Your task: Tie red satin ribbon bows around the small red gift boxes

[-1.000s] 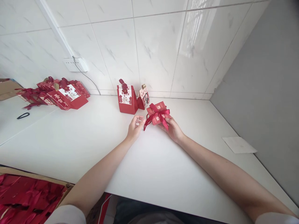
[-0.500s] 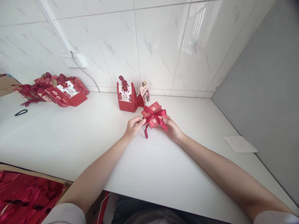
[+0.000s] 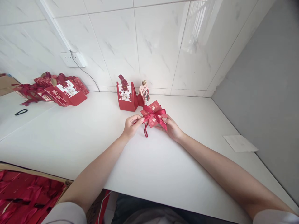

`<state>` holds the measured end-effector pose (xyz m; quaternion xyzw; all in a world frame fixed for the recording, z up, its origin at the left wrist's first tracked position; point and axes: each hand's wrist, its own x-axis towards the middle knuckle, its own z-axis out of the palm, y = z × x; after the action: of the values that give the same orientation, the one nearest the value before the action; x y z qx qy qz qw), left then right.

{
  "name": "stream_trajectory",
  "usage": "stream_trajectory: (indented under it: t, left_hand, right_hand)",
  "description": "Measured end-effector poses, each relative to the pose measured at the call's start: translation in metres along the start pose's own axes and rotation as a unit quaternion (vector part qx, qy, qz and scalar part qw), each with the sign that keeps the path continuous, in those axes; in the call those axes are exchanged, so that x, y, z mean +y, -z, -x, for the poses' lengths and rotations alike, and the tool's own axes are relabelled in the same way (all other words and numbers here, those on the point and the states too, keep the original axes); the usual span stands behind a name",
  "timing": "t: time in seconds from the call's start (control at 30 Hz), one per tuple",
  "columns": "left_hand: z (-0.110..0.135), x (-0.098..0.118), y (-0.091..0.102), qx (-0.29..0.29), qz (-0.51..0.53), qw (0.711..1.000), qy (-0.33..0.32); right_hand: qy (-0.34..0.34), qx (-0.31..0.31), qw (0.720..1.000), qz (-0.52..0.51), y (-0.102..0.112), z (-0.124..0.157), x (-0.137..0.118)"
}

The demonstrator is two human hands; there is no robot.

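A small red gift box with pale printed characters is held above the table, tied with a red satin ribbon bow. My left hand pinches a tail of the ribbon and draws it out to the left. On the other side, my right hand grips the box, thumb on top and fingers underneath. A twisted dark red cord loop hangs from the box between the hands. Just behind stand a taller red gift box with a flower on top and a smaller cream-and-red one.
Several red gift boxes are heaped at the left by the wall, below a power socket with a cable. A black loop lies near them. White paper rests at the right. A carton of red ribboned items stands lower left.
My left hand has moved slightly left, away from the box, stretching the ribbon tail straighter. My right hand and the box have barely moved.
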<state>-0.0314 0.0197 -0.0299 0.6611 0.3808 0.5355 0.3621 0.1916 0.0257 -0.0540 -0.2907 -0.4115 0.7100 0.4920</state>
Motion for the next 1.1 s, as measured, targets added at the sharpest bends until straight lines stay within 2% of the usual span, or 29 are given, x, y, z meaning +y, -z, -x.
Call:
stream_trajectory:
  t: [0.5, 0.63, 0.9, 1.1]
  left_hand:
    - [-0.002, 0.014, 0.011, 0.024, -0.04, 0.998, -0.044]
    - [-0.004, 0.007, 0.015, 0.024, -0.087, 0.996, -0.026]
    - [-0.009, -0.023, 0.016, 0.02, -0.132, 0.991, 0.015]
    - [-0.008, -0.023, 0.017, 0.009, -0.158, 0.987, 0.017]
  right_hand:
    - [-0.002, -0.028, 1.0, 0.013, 0.001, -0.001, -0.004]
    - [-0.003, -0.025, 1.0, 0.013, 0.001, 0.0, -0.003]
    - [0.0, -0.023, 1.0, 0.014, 0.002, -0.001, -0.002]
    - [-0.002, -0.027, 1.0, 0.011, 0.003, -0.002, -0.001]
